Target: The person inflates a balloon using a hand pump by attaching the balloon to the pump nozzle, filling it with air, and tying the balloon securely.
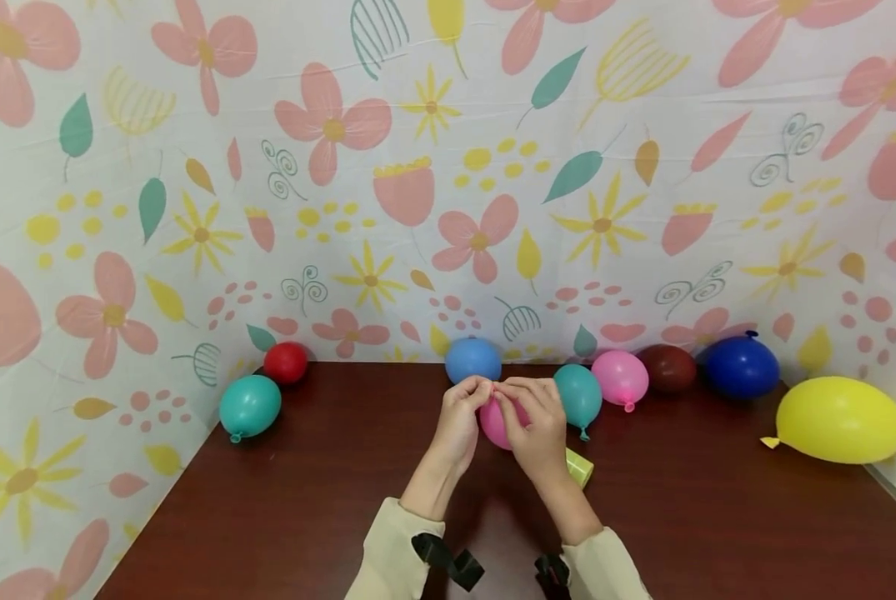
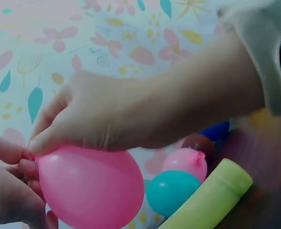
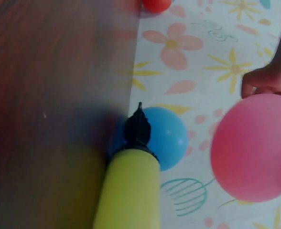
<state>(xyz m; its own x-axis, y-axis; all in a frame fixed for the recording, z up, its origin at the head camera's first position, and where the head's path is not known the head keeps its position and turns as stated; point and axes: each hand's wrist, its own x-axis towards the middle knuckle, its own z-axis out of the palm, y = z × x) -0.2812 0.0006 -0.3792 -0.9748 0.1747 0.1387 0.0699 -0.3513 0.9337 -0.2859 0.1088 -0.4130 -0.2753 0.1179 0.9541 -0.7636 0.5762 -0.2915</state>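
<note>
Both hands meet above the table at an inflated pink balloon (image 1: 496, 427). My left hand (image 1: 458, 421) pinches its neck from the left, while my right hand (image 1: 541, 429) pinches the same end from the right. In the left wrist view the balloon (image 2: 90, 186) bulges below the right hand (image 2: 97, 112), and the left hand's fingers (image 2: 16, 157) meet the right fingertips at its neck. The neck itself is mostly hidden between the fingers. A yellow-green balloon pump (image 3: 131, 191) with a black nozzle is near the hands, partly hidden behind the right wrist in the head view.
Teal (image 1: 250, 407) and red balloons (image 1: 286, 363) sit at the table's back left. Along the back edge are light blue (image 1: 473, 360), teal (image 1: 578, 395), pink (image 1: 620, 379), brown (image 1: 668, 368) and dark blue balloons (image 1: 743, 367). A large yellow balloon (image 1: 841, 419) lies at right, before a flowered cloth.
</note>
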